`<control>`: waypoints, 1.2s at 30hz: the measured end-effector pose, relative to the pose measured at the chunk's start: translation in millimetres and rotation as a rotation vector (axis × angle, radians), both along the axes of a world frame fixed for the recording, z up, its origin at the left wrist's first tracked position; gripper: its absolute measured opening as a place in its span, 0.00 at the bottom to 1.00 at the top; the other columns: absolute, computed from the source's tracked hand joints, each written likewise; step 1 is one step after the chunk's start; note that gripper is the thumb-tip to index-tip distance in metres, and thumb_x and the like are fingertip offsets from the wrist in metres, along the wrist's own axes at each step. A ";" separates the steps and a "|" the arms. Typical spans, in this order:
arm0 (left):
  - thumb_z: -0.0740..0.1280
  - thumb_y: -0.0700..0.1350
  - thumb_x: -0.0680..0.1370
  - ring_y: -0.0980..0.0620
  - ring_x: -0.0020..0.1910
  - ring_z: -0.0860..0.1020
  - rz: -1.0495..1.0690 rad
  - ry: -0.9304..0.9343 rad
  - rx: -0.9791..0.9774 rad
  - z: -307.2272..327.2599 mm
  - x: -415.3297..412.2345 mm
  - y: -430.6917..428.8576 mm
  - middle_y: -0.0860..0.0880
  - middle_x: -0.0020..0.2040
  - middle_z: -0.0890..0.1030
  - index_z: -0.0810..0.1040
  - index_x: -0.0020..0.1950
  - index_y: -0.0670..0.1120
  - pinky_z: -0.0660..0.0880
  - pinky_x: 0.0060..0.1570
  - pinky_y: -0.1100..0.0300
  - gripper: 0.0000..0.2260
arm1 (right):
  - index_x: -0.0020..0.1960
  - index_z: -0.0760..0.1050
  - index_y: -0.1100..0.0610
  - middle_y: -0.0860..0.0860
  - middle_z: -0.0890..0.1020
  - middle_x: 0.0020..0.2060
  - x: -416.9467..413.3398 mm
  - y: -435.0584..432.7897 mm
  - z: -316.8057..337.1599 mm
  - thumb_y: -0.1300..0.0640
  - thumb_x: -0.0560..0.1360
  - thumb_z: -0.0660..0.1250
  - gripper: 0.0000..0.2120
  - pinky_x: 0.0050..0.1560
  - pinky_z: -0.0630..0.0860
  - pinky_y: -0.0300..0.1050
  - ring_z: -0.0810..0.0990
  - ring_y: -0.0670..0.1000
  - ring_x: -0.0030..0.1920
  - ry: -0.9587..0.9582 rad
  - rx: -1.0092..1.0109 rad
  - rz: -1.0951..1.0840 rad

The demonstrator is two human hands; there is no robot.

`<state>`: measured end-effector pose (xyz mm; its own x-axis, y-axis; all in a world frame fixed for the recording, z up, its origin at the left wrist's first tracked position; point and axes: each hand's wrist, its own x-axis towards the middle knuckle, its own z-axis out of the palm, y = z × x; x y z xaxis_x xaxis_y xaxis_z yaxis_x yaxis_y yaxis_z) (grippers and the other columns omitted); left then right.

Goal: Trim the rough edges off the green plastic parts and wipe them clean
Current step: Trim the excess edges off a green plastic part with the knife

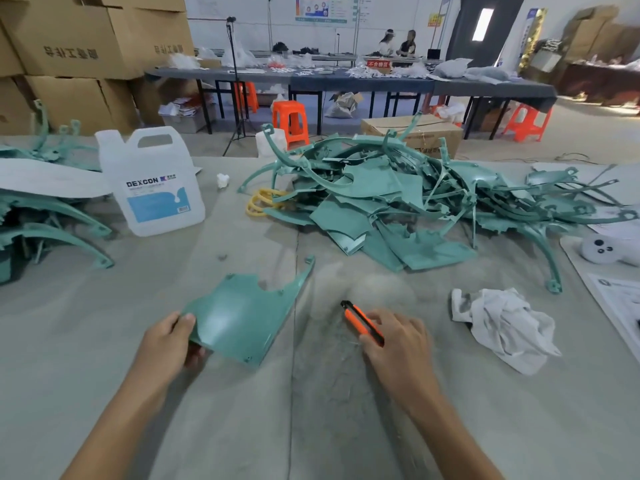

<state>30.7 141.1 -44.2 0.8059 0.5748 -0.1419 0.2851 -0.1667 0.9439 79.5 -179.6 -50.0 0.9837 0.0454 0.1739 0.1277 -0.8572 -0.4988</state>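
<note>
My left hand (169, 341) grips the near left edge of a flat green plastic part (242, 313), thumb on top, holding it just above the grey table. My right hand (398, 344) lies over an orange and black utility knife (362, 322) on the table, fingers curled around its rear half; the black tip points away to the left. A crumpled white rag (505, 323) lies to the right of that hand. A big heap of green plastic parts (398, 202) covers the middle and right of the table.
A white DEXCON jug (152, 181) stands at the left, with more green parts (45, 220) stacked beside it under white sheets. Yellow scissors (259, 202) poke out of the heap's left side. A white plush toy (606, 251) and papers lie at the right edge.
</note>
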 end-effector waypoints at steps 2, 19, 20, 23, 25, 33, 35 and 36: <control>0.62 0.44 0.83 0.46 0.34 0.74 -0.017 0.033 0.151 -7.1 -6.5 1.7 0.46 0.33 0.78 0.80 0.42 0.43 0.68 0.39 0.53 0.12 | 0.62 0.80 0.49 0.48 0.82 0.53 2.3 -5.1 2.4 0.52 0.78 0.69 0.12 0.55 0.65 0.45 0.75 0.55 0.58 -0.015 0.073 0.014; 0.61 0.62 0.80 0.49 0.81 0.42 -0.340 0.103 0.793 -24.0 -6.5 -67.4 0.51 0.83 0.45 0.51 0.82 0.56 0.44 0.79 0.50 0.34 | 0.50 0.67 0.49 0.49 0.79 0.39 -2.5 -8.9 19.0 0.45 0.81 0.64 0.10 0.41 0.75 0.53 0.79 0.53 0.38 0.105 0.119 0.012; 0.61 0.60 0.81 0.49 0.81 0.45 -0.323 0.062 0.790 -23.1 -8.0 -65.4 0.51 0.83 0.49 0.53 0.82 0.55 0.46 0.79 0.52 0.32 | 0.52 0.67 0.48 0.50 0.81 0.37 -4.0 -8.2 21.1 0.46 0.82 0.63 0.08 0.37 0.77 0.52 0.80 0.54 0.34 0.138 0.244 0.008; 0.58 0.59 0.82 0.51 0.81 0.53 -0.298 0.010 0.792 -18.3 -10.5 -60.1 0.51 0.82 0.57 0.58 0.81 0.55 0.52 0.78 0.54 0.28 | 0.58 0.73 0.49 0.52 0.83 0.35 -10.1 -4.0 26.8 0.52 0.84 0.62 0.04 0.26 0.73 0.46 0.77 0.51 0.28 0.326 0.762 0.006; 0.52 0.63 0.81 0.51 0.79 0.59 -0.302 0.027 0.823 -13.3 -9.0 -55.5 0.52 0.81 0.61 0.60 0.80 0.56 0.58 0.76 0.53 0.28 | 0.62 0.76 0.54 0.54 0.84 0.40 -15.3 -2.9 28.9 0.59 0.84 0.60 0.09 0.29 0.72 0.44 0.76 0.50 0.32 0.503 1.019 0.056; 0.59 0.66 0.78 0.40 0.47 0.82 -0.211 0.095 0.978 10.2 7.8 -27.8 0.51 0.49 0.85 0.74 0.66 0.60 0.74 0.40 0.53 0.19 | 0.64 0.81 0.52 0.60 0.83 0.55 -36.7 -7.0 22.4 0.63 0.81 0.62 0.16 0.39 0.76 0.40 0.77 0.49 0.41 0.634 1.316 0.299; 0.60 0.61 0.80 0.40 0.45 0.81 -0.226 0.079 0.964 11.0 6.6 -28.5 0.51 0.47 0.85 0.74 0.66 0.61 0.72 0.37 0.53 0.15 | 0.65 0.80 0.52 0.59 0.83 0.54 -40.0 -7.7 19.8 0.58 0.78 0.64 0.17 0.37 0.75 0.40 0.77 0.49 0.40 0.607 1.318 0.296; 0.60 0.59 0.81 0.40 0.43 0.81 -0.237 0.061 0.952 11.4 5.9 -29.8 0.52 0.45 0.84 0.75 0.65 0.61 0.72 0.36 0.53 0.13 | 0.65 0.81 0.51 0.59 0.83 0.53 -41.2 -8.2 18.5 0.56 0.77 0.65 0.17 0.36 0.75 0.39 0.77 0.49 0.40 0.598 1.319 0.293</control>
<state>36.6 111.2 -32.8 0.9219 0.2950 0.2512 0.1901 -0.9093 0.3702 38.3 -187.7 -31.5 0.9062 0.3861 -0.1724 -0.2887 0.2671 -0.9194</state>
